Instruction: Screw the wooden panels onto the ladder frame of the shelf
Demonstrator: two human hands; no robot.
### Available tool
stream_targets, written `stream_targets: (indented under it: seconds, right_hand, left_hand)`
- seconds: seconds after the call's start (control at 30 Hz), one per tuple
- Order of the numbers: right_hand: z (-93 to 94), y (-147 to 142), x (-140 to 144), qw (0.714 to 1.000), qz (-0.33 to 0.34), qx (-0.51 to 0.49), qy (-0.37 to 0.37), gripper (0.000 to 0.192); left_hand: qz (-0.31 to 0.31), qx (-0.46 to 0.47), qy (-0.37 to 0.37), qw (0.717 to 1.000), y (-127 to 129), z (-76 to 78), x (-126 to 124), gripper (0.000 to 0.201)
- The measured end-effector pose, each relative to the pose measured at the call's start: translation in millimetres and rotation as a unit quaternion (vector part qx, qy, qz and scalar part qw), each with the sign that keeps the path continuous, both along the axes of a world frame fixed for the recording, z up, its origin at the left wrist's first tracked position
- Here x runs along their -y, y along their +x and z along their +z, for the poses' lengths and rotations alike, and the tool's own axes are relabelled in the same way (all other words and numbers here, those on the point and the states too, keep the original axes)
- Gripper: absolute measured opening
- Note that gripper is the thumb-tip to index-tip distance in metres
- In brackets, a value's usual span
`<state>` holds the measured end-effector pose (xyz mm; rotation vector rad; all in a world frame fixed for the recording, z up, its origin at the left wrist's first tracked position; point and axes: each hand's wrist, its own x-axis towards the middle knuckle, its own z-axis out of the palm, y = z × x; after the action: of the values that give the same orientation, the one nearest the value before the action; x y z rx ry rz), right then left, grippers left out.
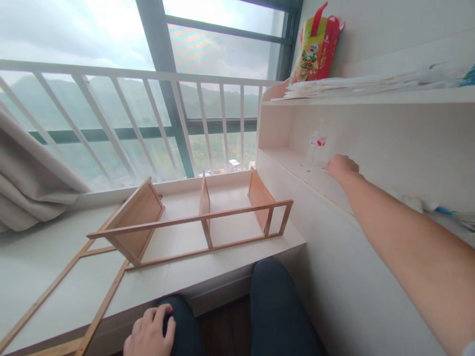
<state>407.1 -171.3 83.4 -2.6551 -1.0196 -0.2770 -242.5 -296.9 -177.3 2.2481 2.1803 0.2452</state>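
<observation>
My right hand [343, 168] reaches to the lower shelf [278, 154] on the right, its fingers closed at the shelf surface. Whatever they may pinch is too small or hidden to make out. A clear plastic bottle [312, 147] with a red and white label stands just beyond that hand, and a few small dark bits lie nearby on the shelf. My left hand [150, 332] rests on my left thigh, fingers loosely bent and apart, with nothing in it. In front of me a wooden rack frame [208, 216] lies on its side on the white ledge.
Another wooden ladder-like frame [106, 291] extends toward the lower left. A white railing [148, 76] runs before the window, with a grey curtain [29, 178] at left. On the upper shelf are a red and green bag [315, 49] and flat papers [371, 85].
</observation>
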Motion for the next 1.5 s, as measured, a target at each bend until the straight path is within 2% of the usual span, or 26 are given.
stream_targets:
  seconds: [0.03,0.13,0.23,0.33,0.4,0.47,0.57,0.63,0.73,0.8,0.87,0.93,1.03,1.13,1.3,1.5]
  right_hand:
    - [3.8,-15,-1,1.0,0.021,0.003,0.018,0.029]
    - [6.6,-72,7,0.981,0.114,0.005,0.158,0.028]
    - [-11.0,-133,34,0.942,0.221,-0.014,0.253,0.025]
    - [-51.8,-178,69,0.883,0.328,-0.091,0.323,0.032]
    - [-88.5,-197,86,0.859,0.338,-0.166,0.346,0.038]
    - [-127.1,-208,95,0.853,0.312,-0.238,0.344,0.042]
    - [-176.7,-212,97,0.862,0.261,-0.306,0.31,0.046]
    - [-200.3,-211,96,0.869,0.238,-0.315,0.299,0.047]
    - [-225.3,-207,95,0.878,0.219,-0.323,0.276,0.041]
    - [-239.7,-204,95,0.886,0.219,-0.325,0.249,0.036]
    - [-253.4,-200,95,0.895,0.218,-0.324,0.215,0.032]
    - [-265.1,-195,96,0.907,0.213,-0.318,0.176,0.029]
    - [-276.1,-186,95,0.922,0.213,-0.3,0.12,0.027]
    - [-279.9,-180,91,0.93,0.225,-0.282,0.07,0.024]
    - [-281.2,-181,75,0.933,0.247,-0.26,0.016,0.023]
    - [-281.6,-178,55,0.94,0.233,-0.249,-0.004,0.023]
  left_hand:
    - [-0.018,-0.008,0.0,1.0,6,3.4,1,0.04]
    - [-0.068,-0.015,-0.003,0.998,22,8.3,5,0.037]
    - [-0.112,-0.011,-0.011,0.994,33,8.1,8,0.033]
    - [-0.158,-0.01,-0.026,0.987,44,6.6,14,0.031]
    - [-0.185,-0.004,-0.041,0.982,54,5.5,18,0.03]
    - [-0.207,0.018,-0.07,0.976,66,4.7,20,0.029]
    - [-0.207,0.079,-0.113,0.969,91,4.9,18,0.028]
    - [-0.198,0.122,-0.117,0.966,113,7.1,11,0.028]
    - [-0.229,0.181,-0.087,0.953,153,13.5,-11,0.026]
    - [-0.295,0.203,-0.047,0.932,185,18.4,-31,0.024]
    - [-0.331,0.203,-0.004,0.922,217,22.2,-54,0.026]
    - [-0.334,0.188,0.024,0.923,246,23.4,-78,0.033]
    - [-0.311,0.144,0.021,0.939,281,19.7,-110,0.04]
    - [-0.3,0.087,-0.01,0.95,302,11.8,-130,0.041]
    - [-0.298,0.033,-0.048,0.953,317,2.3,-145,0.032]
    - [-0.306,0.018,-0.044,0.951,323,2.6,-149,0.025]
